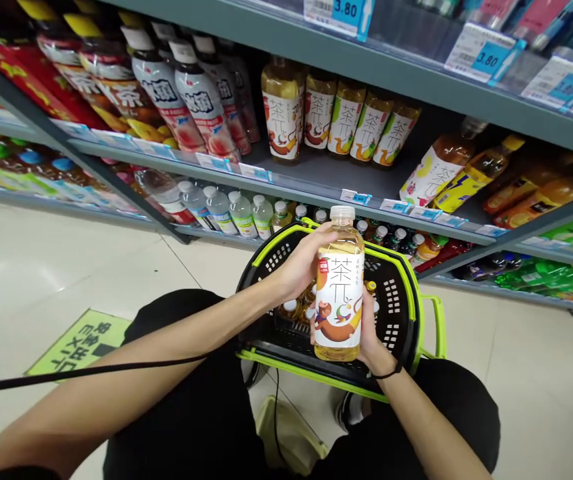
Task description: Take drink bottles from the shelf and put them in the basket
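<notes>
Between my two hands is an upright tea bottle (339, 287) with a white cap, pale amber liquid and a white illustrated label. My left hand (307, 260) grips its upper left side, fingers going behind it. Lower down on the right, my right hand (370, 330) is closed around the bottle near its base; part of its fingers is hidden behind it. Below the bottle stands a black shopping basket (396, 300) with lime-green trim, and several bottles lie inside it, mostly hidden by my hands.
Ahead, a grey shelf (311, 175) holds similar tea bottles (282, 110), peach drink bottles (201, 100) and orange drinks (541, 193). Small bottles (241, 213) line the bottom shelf. A green floor sign (79, 340) lies at left. My knees flank the basket; a black cord (116, 368) crosses my left arm.
</notes>
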The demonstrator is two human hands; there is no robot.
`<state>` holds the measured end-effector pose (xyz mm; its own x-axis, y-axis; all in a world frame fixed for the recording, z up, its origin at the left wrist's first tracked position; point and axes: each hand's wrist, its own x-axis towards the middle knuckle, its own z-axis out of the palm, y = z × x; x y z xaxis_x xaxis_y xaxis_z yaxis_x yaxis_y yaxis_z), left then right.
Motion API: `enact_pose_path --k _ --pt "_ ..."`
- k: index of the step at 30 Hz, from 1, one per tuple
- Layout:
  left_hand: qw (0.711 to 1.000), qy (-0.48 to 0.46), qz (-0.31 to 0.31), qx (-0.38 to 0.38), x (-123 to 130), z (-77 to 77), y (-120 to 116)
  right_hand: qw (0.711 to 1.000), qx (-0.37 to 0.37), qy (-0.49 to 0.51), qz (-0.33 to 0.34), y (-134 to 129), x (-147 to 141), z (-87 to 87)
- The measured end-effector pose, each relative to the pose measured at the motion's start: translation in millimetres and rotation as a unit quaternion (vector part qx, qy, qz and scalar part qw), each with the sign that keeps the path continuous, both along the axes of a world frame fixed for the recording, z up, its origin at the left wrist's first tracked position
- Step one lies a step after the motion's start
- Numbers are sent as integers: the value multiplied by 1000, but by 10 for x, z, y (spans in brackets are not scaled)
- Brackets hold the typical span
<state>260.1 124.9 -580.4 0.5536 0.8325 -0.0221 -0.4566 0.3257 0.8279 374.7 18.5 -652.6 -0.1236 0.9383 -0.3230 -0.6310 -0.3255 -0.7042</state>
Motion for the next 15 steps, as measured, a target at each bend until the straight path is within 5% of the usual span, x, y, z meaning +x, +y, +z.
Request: enact_pose_path --k 15 --pt "997 35 45 -57 0 -125 36 999 -44 -19 26 3 -1 -97"
